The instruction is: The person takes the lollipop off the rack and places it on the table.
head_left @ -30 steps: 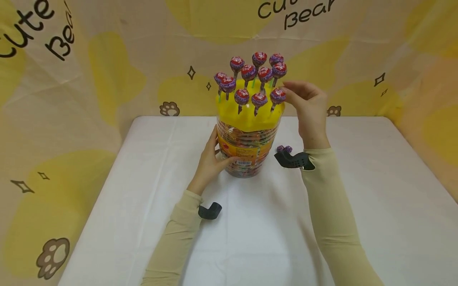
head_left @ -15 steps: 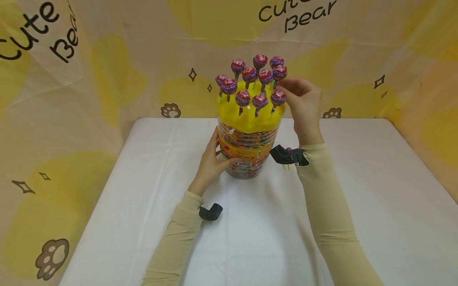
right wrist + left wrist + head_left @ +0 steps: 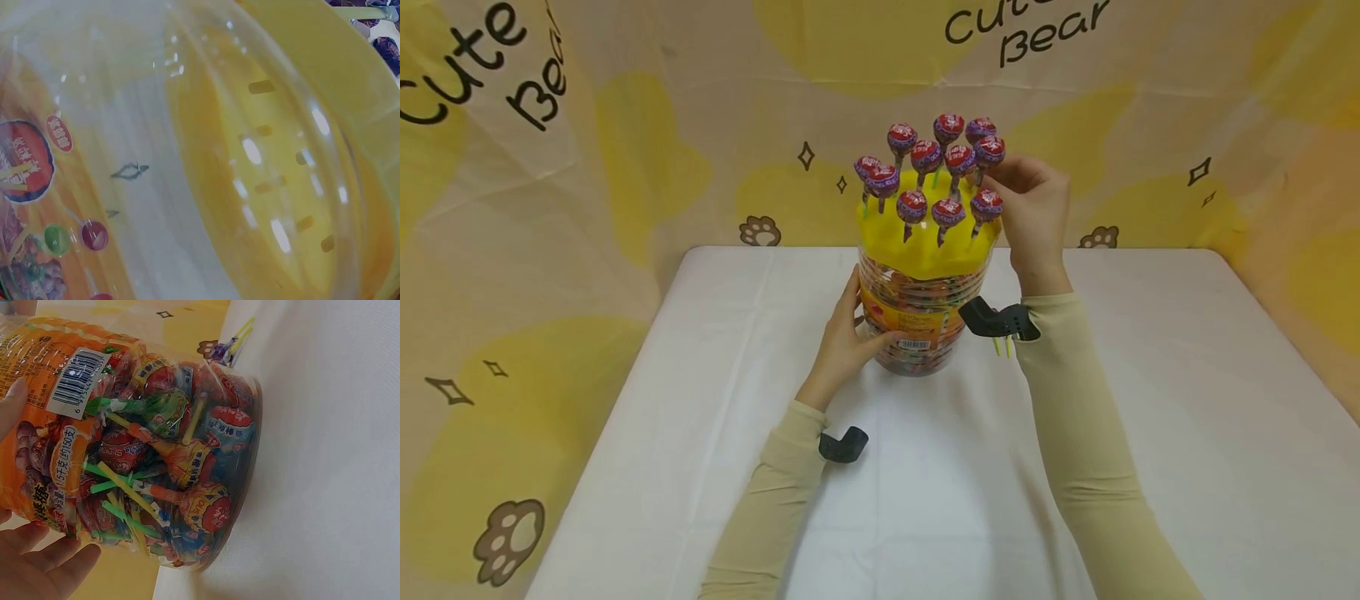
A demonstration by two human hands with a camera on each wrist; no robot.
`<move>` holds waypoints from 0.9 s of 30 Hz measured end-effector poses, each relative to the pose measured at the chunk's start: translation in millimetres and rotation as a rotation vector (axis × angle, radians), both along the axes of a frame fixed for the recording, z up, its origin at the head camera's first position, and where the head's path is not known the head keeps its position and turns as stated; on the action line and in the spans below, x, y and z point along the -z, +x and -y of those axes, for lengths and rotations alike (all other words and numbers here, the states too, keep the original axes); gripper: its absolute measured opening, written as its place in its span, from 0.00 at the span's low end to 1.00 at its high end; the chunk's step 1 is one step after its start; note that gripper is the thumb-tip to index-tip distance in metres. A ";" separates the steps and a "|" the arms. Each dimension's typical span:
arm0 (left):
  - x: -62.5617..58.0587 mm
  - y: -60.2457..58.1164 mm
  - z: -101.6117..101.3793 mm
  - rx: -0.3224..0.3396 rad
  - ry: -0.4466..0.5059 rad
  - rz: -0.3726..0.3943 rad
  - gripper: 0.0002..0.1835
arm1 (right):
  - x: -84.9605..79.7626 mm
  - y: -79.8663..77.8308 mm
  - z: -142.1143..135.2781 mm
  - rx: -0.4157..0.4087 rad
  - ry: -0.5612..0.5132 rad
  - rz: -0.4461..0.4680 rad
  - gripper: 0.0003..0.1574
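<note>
Behind everything hangs my yellow-patterned backdrop (image 3: 707, 192), and in front of it spreads the white desk (image 3: 925, 500). My pale sleeves (image 3: 1093, 450) reach in from the desk's near edge. The clear candy jar (image 3: 917, 321) stands upright towards the far edge, a little left of midway between the side edges, its long axis vertical and its base flat on the cloth.

A yellow top (image 3: 928, 258) covers it; slots show through the wall from my right wrist. My left hand (image 3: 842, 342) wraps the jar's lower left side, thumb across the label. My right hand (image 3: 1033, 200) is up at the far right of the yellow top, fingers bent in towards the thumb; I cannot tell whether they pinch a stick.

The relation that counts: the jar sits between my hands, left hand low on it, right hand by its top and nearer the standing lollipops (image 3: 926, 156). Eleven heads show, the closest just left of my right fingertips, its stick running down to the top.

Two loose lollipops (image 3: 222, 352) lie right of the jar, below my right wrist, yellow sticks towards the near edge.
</note>
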State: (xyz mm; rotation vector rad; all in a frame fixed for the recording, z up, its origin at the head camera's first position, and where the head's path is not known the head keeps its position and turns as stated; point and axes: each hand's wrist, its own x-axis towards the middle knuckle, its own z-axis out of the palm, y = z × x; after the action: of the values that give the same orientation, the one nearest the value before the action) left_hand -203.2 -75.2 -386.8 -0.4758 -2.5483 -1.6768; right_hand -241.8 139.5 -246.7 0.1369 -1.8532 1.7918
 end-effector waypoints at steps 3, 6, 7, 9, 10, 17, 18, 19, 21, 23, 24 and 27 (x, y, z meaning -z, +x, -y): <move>-1.5 1.2 -0.2 -0.002 -0.005 0.004 0.56 | -0.1 -0.3 1.0 -0.010 -0.020 -0.018 0.06; -2.8 1.9 -0.3 -0.005 -0.012 0.004 0.56 | 0.0 -0.7 1.9 -0.027 -0.053 -0.039 0.06; -3.1 2.1 -0.2 -0.005 -0.014 0.004 0.56 | 0.1 -0.8 2.2 -0.032 -0.064 -0.045 0.06; -3.1 2.1 -0.1 -0.008 -0.017 0.005 0.56 | 0.4 -1.0 2.4 -0.036 -0.074 -0.054 0.06; -3.0 2.1 0.0 -0.009 -0.019 0.006 0.56 | 0.5 -1.1 2.5 -0.036 -0.074 -0.056 0.06; -4.0 4.0 0.4 -0.015 -0.014 0.008 0.57 | -0.8 0.2 2.9 -0.039 -0.094 -0.067 0.05; -4.2 4.3 0.2 -0.016 -0.015 0.008 0.57 | -1.1 0.4 3.2 -0.043 -0.105 -0.071 0.05; -4.5 4.6 0.2 -0.017 -0.015 0.010 0.57 | -1.4 0.6 3.4 -0.044 -0.111 -0.074 0.05; -5.3 5.3 0.0 -0.016 -0.016 0.013 0.57 | -1.8 0.9 3.5 -0.041 -0.123 -0.080 0.05; -6.1 5.9 -0.3 -0.015 -0.018 0.017 0.56 | -2.7 1.1 3.4 -0.037 -0.134 -0.088 0.05; -6.5 6.4 -0.3 -0.016 -0.018 0.020 0.56 | -3.3 1.4 3.2 -0.034 -0.139 -0.090 0.05; -7.0 7.4 -0.1 -0.019 -0.019 0.025 0.56 | -4.7 2.9 1.9 -0.037 -0.146 -0.096 0.05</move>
State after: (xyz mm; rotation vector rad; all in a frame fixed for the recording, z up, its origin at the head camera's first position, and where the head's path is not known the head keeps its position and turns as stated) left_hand -195.8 -75.1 -379.9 -0.4328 -2.5799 -1.6647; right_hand -238.9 137.5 -241.9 0.2000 -1.6577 1.9050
